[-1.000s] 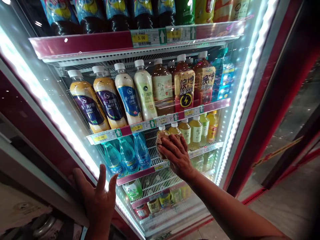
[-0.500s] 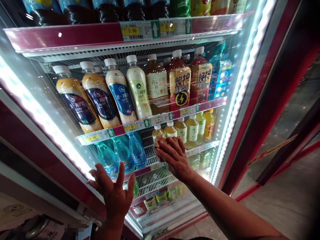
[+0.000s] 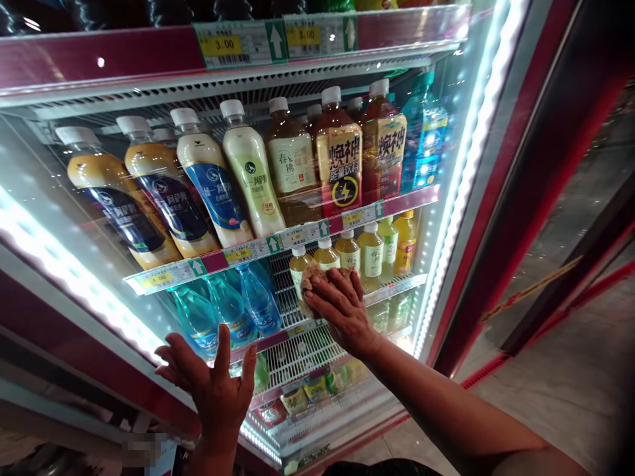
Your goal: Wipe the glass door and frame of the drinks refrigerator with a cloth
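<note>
Currently I have the right hand (image 3: 342, 305) closed over one crumpled, speckled tan cloth (image 3: 310, 272), in front of a row of six small yellowish plastic bottles (image 3: 372, 256) in the brightly lit cooler (image 3: 461, 192). The left hand (image 3: 213, 383) holds nothing, fingers spread apart, near three clear blue plastic bottles (image 3: 258, 303). Above, I count four slanted, white-capped cream-and-tan bottles (image 3: 211, 182) and two red-and-gold bottles (image 3: 341, 162).

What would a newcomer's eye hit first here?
Likely the glaring white light strips down both sides of the drinks cooler. Next, the row of large bottles across the upper half. In front, just below centre, the right hand holds a brownish wad, while the left hand is spread open, lower left.
</note>
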`<state>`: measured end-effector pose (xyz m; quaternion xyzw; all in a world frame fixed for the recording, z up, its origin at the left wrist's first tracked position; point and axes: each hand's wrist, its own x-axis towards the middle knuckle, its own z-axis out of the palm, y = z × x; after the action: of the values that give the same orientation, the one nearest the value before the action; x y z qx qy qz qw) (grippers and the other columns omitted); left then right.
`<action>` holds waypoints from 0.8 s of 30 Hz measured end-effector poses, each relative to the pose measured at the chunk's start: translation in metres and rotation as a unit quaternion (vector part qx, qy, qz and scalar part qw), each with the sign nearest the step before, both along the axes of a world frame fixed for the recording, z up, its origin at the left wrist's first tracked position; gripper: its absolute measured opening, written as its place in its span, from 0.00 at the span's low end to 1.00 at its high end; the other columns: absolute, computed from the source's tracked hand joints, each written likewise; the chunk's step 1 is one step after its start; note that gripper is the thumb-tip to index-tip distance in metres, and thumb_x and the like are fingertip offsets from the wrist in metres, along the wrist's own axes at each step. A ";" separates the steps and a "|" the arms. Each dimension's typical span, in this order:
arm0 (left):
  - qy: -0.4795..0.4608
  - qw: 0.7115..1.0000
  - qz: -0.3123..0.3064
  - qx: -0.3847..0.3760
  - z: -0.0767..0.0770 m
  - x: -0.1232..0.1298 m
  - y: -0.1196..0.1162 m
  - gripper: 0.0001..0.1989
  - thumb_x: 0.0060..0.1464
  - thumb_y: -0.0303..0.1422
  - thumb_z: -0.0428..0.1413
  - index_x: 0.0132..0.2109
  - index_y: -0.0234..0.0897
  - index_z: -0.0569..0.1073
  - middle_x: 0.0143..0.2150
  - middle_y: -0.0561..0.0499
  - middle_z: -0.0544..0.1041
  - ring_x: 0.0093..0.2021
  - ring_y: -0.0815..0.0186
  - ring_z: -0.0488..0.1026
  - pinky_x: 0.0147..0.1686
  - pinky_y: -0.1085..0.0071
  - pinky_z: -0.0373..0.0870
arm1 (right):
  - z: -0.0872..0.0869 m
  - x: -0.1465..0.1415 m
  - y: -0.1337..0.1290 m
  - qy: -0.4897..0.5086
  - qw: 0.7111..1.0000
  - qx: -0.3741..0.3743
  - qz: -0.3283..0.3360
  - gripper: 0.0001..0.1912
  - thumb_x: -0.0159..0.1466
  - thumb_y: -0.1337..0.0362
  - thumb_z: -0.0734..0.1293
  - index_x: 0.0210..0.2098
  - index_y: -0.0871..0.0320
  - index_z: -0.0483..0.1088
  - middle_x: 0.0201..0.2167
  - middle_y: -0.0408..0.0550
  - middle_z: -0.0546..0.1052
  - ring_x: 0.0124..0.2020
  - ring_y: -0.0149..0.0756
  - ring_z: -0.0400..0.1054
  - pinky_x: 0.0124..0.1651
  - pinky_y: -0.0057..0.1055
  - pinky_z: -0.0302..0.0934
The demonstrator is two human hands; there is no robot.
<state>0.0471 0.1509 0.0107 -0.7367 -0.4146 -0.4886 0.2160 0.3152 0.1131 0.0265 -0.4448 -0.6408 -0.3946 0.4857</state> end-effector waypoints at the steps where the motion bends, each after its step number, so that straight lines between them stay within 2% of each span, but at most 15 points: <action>1: -0.006 1.000 0.000 0.005 0.000 0.002 -0.001 0.50 0.55 0.33 0.66 0.76 0.60 0.48 0.80 0.45 0.26 0.78 0.40 0.24 0.70 0.29 0.28 | -0.003 0.001 -0.001 -0.006 1.000 -0.002 0.001 0.28 0.73 0.66 0.64 0.70 0.40 0.59 0.67 0.32 0.72 0.77 0.31 0.47 0.82 0.44 0.36; 5: -0.018 0.999 -0.011 0.046 -0.001 0.011 -0.002 0.49 0.54 0.33 0.66 0.76 0.51 0.51 0.81 0.42 0.33 0.79 0.39 0.30 0.73 0.32 0.34 | -0.007 0.011 -0.005 -0.047 0.999 -0.022 0.012 0.24 0.74 0.65 0.61 0.68 0.42 0.63 0.66 0.30 0.73 0.78 0.30 0.45 0.82 0.41 0.33; 8: 0.003 0.997 -0.017 0.073 -0.001 0.018 -0.004 0.48 0.54 0.33 0.66 0.76 0.47 0.52 0.80 0.40 0.36 0.79 0.40 0.32 0.73 0.34 0.36 | -0.001 0.022 -0.005 -0.043 0.999 -0.027 -0.003 0.29 0.73 0.65 0.62 0.71 0.40 0.58 0.67 0.30 0.71 0.78 0.30 0.45 0.82 0.43 0.34; 10: 0.019 0.997 -0.025 0.075 -0.002 0.025 -0.005 0.49 0.54 0.33 0.66 0.76 0.48 0.50 0.80 0.40 0.34 0.79 0.41 0.30 0.73 0.34 0.34 | 0.000 0.027 -0.004 -0.028 0.999 -0.022 -0.014 0.32 0.72 0.64 0.64 0.72 0.38 0.56 0.68 0.30 0.71 0.78 0.31 0.45 0.82 0.43 0.35; 13: 0.026 0.998 -0.036 0.051 -0.005 0.038 -0.008 0.51 0.55 0.33 0.66 0.77 0.52 0.47 0.80 0.41 0.31 0.79 0.41 0.27 0.72 0.32 0.28 | -0.008 0.030 -0.005 -0.031 0.999 -0.024 -0.018 0.28 0.72 0.63 0.64 0.69 0.36 0.60 0.67 0.28 0.71 0.78 0.30 0.45 0.82 0.43 0.35; 16: 0.023 0.999 -0.034 0.018 -0.009 0.051 -0.010 0.49 0.56 0.34 0.65 0.76 0.57 0.47 0.80 0.42 0.29 0.78 0.40 0.25 0.69 0.28 0.25 | -0.016 0.035 -0.009 -0.062 0.998 -0.032 -0.009 0.22 0.73 0.62 0.64 0.65 0.40 0.67 0.67 0.28 0.71 0.78 0.30 0.44 0.82 0.42 0.33; 18: 0.015 1.000 -0.025 0.004 -0.011 0.057 -0.011 0.48 0.57 0.35 0.64 0.76 0.58 0.47 0.80 0.44 0.27 0.78 0.37 0.25 0.68 0.26 0.24 | -0.015 0.043 -0.012 -0.084 0.996 -0.038 -0.005 0.22 0.72 0.62 0.65 0.64 0.42 0.68 0.68 0.29 0.70 0.78 0.31 0.43 0.82 0.42 0.32; 21: 0.006 1.000 -0.008 -0.010 -0.014 0.058 -0.010 0.47 0.57 0.35 0.64 0.76 0.57 0.49 0.80 0.47 0.26 0.78 0.34 0.26 0.69 0.26 0.24 | -0.008 0.057 -0.012 -0.071 0.997 -0.038 -0.018 0.25 0.71 0.64 0.66 0.65 0.41 0.66 0.70 0.30 0.68 0.79 0.32 0.41 0.82 0.44 0.32; 24: 0.015 1.000 -0.011 -0.019 -0.017 0.051 -0.007 0.47 0.55 0.36 0.65 0.75 0.58 0.50 0.80 0.50 0.25 0.78 0.35 0.25 0.69 0.28 0.23 | -0.009 0.064 -0.011 -0.042 0.998 -0.032 -0.027 0.26 0.71 0.65 0.65 0.66 0.38 0.65 0.70 0.28 0.68 0.79 0.32 0.42 0.82 0.45 0.34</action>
<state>0.0986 0.1439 -0.0065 -0.7526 -0.4120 -0.4719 0.2029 0.3793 0.1023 0.0178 -0.4604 -0.6602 -0.4055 0.4333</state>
